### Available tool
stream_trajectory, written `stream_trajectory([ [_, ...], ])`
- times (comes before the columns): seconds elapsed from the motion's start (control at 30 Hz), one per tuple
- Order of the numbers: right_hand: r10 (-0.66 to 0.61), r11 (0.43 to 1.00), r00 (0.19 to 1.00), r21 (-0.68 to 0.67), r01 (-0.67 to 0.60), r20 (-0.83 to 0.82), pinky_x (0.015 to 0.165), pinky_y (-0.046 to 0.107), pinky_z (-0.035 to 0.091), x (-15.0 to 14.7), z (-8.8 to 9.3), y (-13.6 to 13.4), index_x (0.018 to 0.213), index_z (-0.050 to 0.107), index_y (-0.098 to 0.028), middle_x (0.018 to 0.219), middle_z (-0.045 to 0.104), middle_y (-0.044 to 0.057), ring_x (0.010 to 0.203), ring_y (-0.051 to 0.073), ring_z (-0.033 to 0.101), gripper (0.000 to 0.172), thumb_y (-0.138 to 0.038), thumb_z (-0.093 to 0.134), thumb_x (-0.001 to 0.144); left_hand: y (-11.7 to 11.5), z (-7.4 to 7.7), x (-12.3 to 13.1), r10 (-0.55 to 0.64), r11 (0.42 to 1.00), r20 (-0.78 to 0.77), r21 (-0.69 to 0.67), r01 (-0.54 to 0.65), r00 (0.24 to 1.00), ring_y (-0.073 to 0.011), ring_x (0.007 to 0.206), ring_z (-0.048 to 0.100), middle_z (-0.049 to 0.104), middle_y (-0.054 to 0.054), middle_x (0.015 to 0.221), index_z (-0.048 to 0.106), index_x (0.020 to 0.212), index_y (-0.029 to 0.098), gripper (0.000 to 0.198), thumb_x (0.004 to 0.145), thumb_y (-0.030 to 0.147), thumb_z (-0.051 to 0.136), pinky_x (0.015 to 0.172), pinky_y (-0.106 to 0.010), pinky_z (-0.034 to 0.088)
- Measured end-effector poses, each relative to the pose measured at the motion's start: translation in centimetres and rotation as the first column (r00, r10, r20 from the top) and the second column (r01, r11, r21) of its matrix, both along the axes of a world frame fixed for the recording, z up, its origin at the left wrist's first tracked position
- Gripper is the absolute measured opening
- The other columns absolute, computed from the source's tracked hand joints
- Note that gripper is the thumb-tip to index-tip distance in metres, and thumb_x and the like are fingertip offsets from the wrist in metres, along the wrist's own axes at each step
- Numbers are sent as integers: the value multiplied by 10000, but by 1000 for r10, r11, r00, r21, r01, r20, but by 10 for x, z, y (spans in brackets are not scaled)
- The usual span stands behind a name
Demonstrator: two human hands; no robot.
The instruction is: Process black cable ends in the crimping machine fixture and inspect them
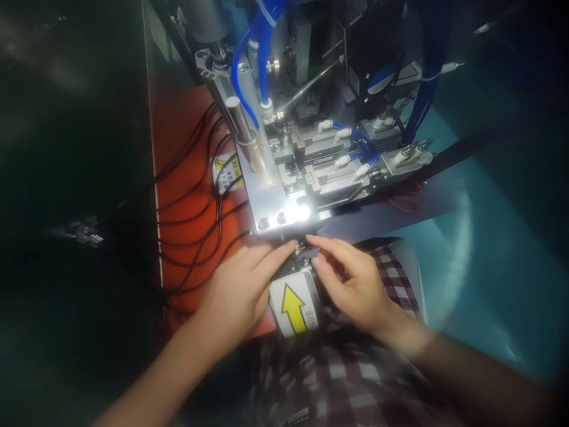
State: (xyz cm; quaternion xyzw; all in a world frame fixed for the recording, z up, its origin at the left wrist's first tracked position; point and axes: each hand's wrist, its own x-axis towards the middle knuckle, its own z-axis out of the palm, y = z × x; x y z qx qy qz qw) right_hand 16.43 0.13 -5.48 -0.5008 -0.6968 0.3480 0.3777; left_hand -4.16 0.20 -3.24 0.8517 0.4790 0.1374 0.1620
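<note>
Thin coloured wires (301, 247) show in the small gap between my two hands, at the front edge of a metal machine fixture (280, 204). My left hand (242, 281) comes in from the left, its fingers pressed together and their tips at the wires; its thumb is hidden. From the right, my right hand (353, 281) curls in, index fingertip close by the wires and thumb just below. Whatever lies between that thumb and finger is too small to make out. Just under the fingertips sits a small metal holder (304, 261), partly covered.
A white plate with a yellow arrow (293, 303) juts out below the hands. Black cables (208, 204) cross the orange-red surface (178, 142) at left. Air cylinders (338, 178) with blue hoses (267, 59) stand behind. A metal post (242, 127) rises from the fixture.
</note>
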Motion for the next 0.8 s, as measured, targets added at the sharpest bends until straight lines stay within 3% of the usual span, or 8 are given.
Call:
stream_trajectory([
  [0.3,26,1000,999,11,-26,-20,668,311,550,0,1,-1,1076,663,-140,881,699,89,767,180,651,242,-114,528,877,1,0,0,1,1000,-6,-3,-1,1000,-175,829,574,649,-55,970,530,1311,171,454,881,86,414,704,-279,497],
  [0.57,-82,990,989,-120,67,-123,519,233,462,-10,-3,11,858,674,-166,709,619,9,585,112,542,57,-181,630,825,0,1,-1,7,1000,-17,-10,-8,1000,-172,826,572,647,-51,970,538,1300,185,466,877,68,385,709,-287,500],
  [0.8,-81,987,993,-147,68,-85,562,246,455,-16,-2,16,804,633,-160,718,623,24,600,122,553,83,-186,570,853,1,2,0,1,1000,-6,10,-1,1000,-161,788,563,643,-46,929,552,1286,173,456,880,63,377,679,-275,493],
])
